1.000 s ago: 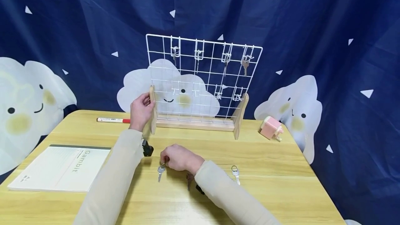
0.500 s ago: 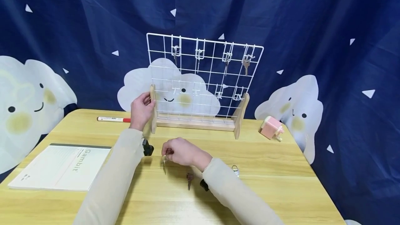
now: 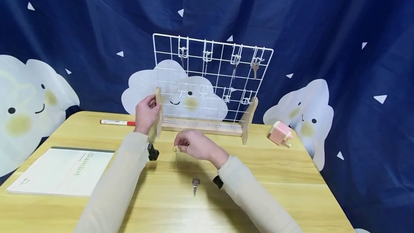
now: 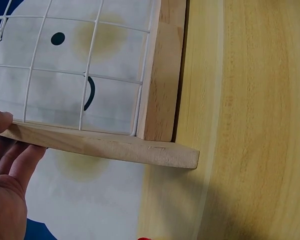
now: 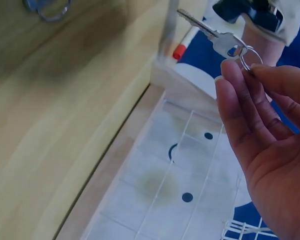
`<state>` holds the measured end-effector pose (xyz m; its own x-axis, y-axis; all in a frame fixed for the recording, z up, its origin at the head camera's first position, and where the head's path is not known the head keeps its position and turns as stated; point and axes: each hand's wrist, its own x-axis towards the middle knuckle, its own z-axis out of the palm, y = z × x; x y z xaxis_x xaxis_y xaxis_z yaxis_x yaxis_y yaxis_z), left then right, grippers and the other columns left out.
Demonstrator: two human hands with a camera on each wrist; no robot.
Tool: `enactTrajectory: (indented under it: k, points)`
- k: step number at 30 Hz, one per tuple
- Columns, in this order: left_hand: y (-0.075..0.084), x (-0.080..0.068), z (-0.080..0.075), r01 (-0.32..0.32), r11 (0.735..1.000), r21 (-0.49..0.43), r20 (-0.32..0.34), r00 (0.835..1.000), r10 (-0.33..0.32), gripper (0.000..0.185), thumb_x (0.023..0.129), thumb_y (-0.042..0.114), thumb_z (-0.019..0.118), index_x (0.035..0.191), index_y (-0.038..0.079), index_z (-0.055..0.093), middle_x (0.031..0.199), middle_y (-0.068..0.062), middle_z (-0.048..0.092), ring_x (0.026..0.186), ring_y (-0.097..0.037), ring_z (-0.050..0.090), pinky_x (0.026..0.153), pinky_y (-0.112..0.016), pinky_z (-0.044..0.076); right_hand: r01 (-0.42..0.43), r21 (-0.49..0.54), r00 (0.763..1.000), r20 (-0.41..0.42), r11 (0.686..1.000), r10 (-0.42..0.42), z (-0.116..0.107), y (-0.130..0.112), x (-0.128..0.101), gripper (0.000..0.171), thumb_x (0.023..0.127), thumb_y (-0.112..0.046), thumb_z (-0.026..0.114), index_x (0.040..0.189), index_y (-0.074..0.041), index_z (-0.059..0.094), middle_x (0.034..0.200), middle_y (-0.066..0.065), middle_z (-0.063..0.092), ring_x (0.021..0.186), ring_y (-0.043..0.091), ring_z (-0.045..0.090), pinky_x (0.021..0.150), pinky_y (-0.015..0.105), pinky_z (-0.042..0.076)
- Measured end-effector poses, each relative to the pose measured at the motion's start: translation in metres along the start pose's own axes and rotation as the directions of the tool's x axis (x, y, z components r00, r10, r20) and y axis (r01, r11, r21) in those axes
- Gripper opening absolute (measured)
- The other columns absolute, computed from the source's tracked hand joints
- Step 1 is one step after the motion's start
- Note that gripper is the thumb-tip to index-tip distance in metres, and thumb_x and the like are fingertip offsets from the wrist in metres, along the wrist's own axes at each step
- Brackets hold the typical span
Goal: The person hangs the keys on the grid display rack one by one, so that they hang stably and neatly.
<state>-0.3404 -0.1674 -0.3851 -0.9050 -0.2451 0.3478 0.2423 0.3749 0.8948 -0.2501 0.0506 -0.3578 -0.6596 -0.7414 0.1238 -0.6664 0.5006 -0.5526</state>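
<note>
My left hand (image 3: 147,114) holds the left wooden upright (image 3: 159,118) of a white wire grid rack (image 3: 219,71). In the left wrist view, the thumb lies on one side of that upright (image 4: 90,142) and the fingers on the other. My right hand (image 3: 198,145) is raised over the table in front of the rack, pinching a silver key (image 5: 225,44) by its ring (image 5: 251,59) between thumb and fingertip. Below that hand another key (image 3: 195,186), brownish, lies on the table. Several keys, one of them a brown key (image 3: 255,68), hang from the rack's upper hooks.
A notebook (image 3: 61,172) lies at the left of the table, and a red-capped marker (image 3: 116,122) is behind it. At the back right sits a small pink and white object (image 3: 280,133). Lower hooks (image 3: 245,100) hang on the grid.
My right hand has lifted the silver key off the table and carried it forward and right, toward the rack. My left hand stays on the upright. The sleeve now covers the key at right.
</note>
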Motion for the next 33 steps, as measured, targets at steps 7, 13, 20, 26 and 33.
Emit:
enactTrajectory:
  k: [7,13,20,26,33]
  points:
    - [0.0,0.001,0.0,0.005,1.0,0.005,-0.004,1.0,-0.005,0.042,0.094,0.002,0.063,0.135,-0.004,0.055,0.131,-0.024,0.057,0.12,-0.032,0.057,0.1,-0.033,0.048,-0.007,0.008,0.999,-0.042,1.0,0.008,-0.016,0.001,0.003,0.012,0.091,0.0,0.065,0.101,-0.004,0.07,0.093,0.002,0.069,0.085,0.008,0.063,0.079,0.02,0.052]
    - [0.0,-0.001,-0.002,0.005,1.0,0.012,-0.011,1.0,-0.005,0.041,0.094,0.001,0.063,0.134,-0.004,0.056,0.13,-0.024,0.058,0.119,-0.032,0.058,0.099,-0.035,0.049,-0.022,0.032,0.995,-0.096,0.999,0.025,-0.028,0.001,0.003,0.011,0.093,-0.002,0.064,0.101,-0.005,0.07,0.09,-0.002,0.066,0.084,0.01,0.062,0.078,0.023,0.053]
    - [-0.001,-0.002,-0.003,0.019,1.0,0.01,-0.004,1.0,-0.019,0.04,0.095,0.003,0.062,0.135,-0.003,0.056,0.131,-0.023,0.058,0.12,-0.031,0.057,0.1,-0.034,0.048,-0.014,0.061,0.984,-0.174,0.998,0.025,-0.041,0.002,0.005,0.009,0.094,-0.003,0.064,0.101,-0.005,0.07,0.09,0.0,0.065,0.083,0.011,0.061,0.075,0.021,0.053]
    - [-0.001,-0.001,-0.001,0.017,1.0,0.017,-0.002,1.0,-0.017,0.042,0.095,0.004,0.062,0.136,-0.002,0.055,0.131,-0.023,0.058,0.12,-0.031,0.057,0.099,-0.033,0.049,-0.024,0.061,0.974,-0.223,0.998,0.037,-0.051,-0.001,0.011,0.009,0.093,-0.002,0.065,0.1,-0.005,0.071,0.09,0.002,0.067,0.082,0.012,0.063,0.074,0.02,0.054]
    - [-0.001,0.001,0.001,-0.001,1.0,0.019,-0.003,1.0,0.001,0.042,0.095,0.004,0.062,0.135,-0.003,0.055,0.13,-0.024,0.058,0.119,-0.032,0.058,0.099,-0.033,0.049,-0.028,0.058,0.964,-0.261,0.998,0.042,-0.062,-0.006,0.018,0.01,0.093,-0.001,0.065,0.1,-0.004,0.071,0.091,0.003,0.067,0.083,0.013,0.062,0.074,0.021,0.053]
